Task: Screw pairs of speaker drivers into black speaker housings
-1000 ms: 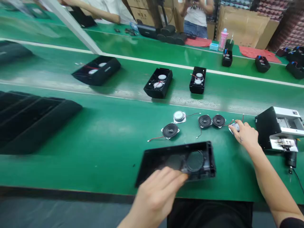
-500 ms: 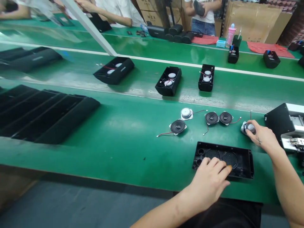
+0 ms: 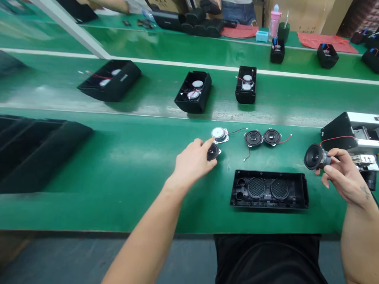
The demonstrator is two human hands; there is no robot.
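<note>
My right hand grips a round speaker driver by its magnet, raised above the table with its black cone facing left and a red wire trailing behind. My left hand has its thumb and forefinger closed about the edges of another speaker driver, which still lies on the table, partly covered by the fingers. Just beyond it, a driver with its silver back up rests on the table. Two more drivers, a left one and a right one, lie cone up. Nearer me is an open black speaker housing with two round grilles.
Black housings fitted with drivers, among them one in the middle and one farther right, stand on the green belt. Several black housings lie at left. A metal-and-black device stands at right. A person stands across the line.
My left hand has moved from the housing leftward to a driver on the table. My right hand has lifted its driver and turned the cone to the left. The view has shifted.
</note>
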